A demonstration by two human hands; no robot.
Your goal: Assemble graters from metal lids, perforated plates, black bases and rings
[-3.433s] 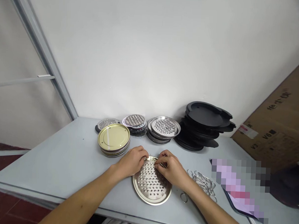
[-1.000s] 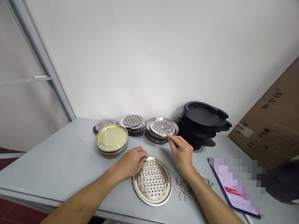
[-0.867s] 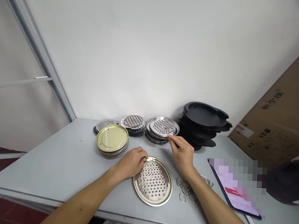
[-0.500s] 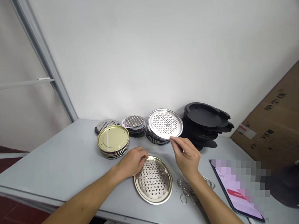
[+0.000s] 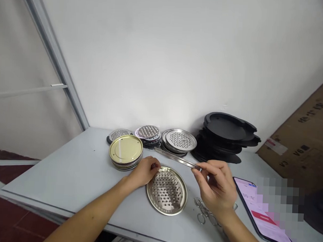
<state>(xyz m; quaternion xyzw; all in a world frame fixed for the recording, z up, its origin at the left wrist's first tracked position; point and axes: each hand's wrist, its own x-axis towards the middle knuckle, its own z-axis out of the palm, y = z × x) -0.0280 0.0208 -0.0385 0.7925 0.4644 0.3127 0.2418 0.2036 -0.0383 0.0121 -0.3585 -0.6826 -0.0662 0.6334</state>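
Observation:
A round metal grater plate [image 5: 167,191] lies on the table, and my left hand [image 5: 145,170] has its curled fingertips on the upper left of its rim. My right hand [image 5: 217,187] pinches the edge of a second round grater plate [image 5: 177,159], which shows as a thin strip, tilted almost edge-on above the table. Just behind that plate is a stack of silver grater plates [image 5: 181,140]. Gold-coloured round lids [image 5: 126,150] are stacked left of my left hand. Several small wire rings [image 5: 200,218] lie beside my right wrist, partly hidden by it.
Smaller grater discs [image 5: 148,132] and a dark-rimmed perforated disc [image 5: 120,135] sit along the wall. Black round trays [image 5: 227,126] are piled at the back right. A phone [image 5: 261,214] lies at the right, with a cardboard box [image 5: 302,141] behind it.
My right hand has lifted the top grater plate off the silver stack, brought it nearer and turned it almost edge-on. My left hand stays at the rim of the plate on the table.

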